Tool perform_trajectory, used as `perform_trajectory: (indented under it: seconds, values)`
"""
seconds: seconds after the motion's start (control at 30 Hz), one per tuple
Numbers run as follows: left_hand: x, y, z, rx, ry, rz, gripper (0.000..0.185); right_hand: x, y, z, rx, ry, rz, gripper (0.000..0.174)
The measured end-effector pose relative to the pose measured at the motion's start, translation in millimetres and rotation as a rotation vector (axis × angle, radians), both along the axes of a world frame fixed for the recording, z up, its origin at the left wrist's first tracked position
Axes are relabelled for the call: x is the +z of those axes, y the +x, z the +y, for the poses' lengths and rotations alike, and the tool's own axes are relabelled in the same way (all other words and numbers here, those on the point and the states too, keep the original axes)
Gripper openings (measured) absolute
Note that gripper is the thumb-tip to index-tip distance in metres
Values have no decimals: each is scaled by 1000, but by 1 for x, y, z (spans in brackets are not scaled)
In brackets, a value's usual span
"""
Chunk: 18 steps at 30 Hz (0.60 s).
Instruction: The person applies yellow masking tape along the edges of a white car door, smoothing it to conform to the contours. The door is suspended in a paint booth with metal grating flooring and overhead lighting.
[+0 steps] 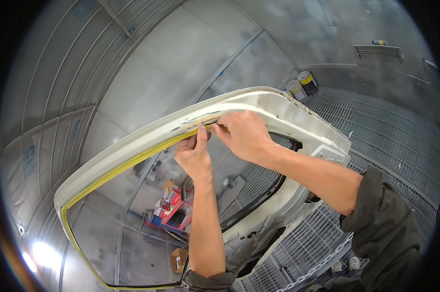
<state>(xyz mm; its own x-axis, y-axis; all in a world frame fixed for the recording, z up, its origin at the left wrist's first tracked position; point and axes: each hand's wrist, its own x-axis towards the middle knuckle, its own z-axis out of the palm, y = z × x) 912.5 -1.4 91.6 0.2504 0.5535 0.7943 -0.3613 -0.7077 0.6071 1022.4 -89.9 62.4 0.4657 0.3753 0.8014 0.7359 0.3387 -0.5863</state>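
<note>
A cream-white vehicle door (132, 140) with a window opening spans the view before me. Yellow masking tape (132, 160) lines the inner edge of its window frame along the top and the far left side. My left hand (195, 158) grips that edge from below, its thumb upright against the tape. Just right of the thumb, my right hand (243, 135) pinches the tape between thumb and fingers, which partly hide it. Around the hands the frame has a sanded patch (194, 123) with dark and tan marks. Dark rubber trim (254, 204) borders the lower window edge.
Seen through the window opening, a red cart (174, 213) holds boxes and supplies. Below it stands an open cardboard box (178, 260). Metal pails (307, 82) stand by the wall. A chain (314, 268) hangs near my feet above the grated floor (380, 116). A lamp (45, 254) glares at lower left.
</note>
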Motion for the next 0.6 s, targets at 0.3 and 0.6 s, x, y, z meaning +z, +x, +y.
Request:
perform_trajectory:
  seconds: [0.3, 0.6]
  values:
    - [-3, -3, 8, -18, 29, 18, 27, -39, -5, -35, -45, -53, -74, 23]
    - [-5, 1, 13, -26, 48, 15, 27, -15, 27, -22, -99, -119, 2, 29]
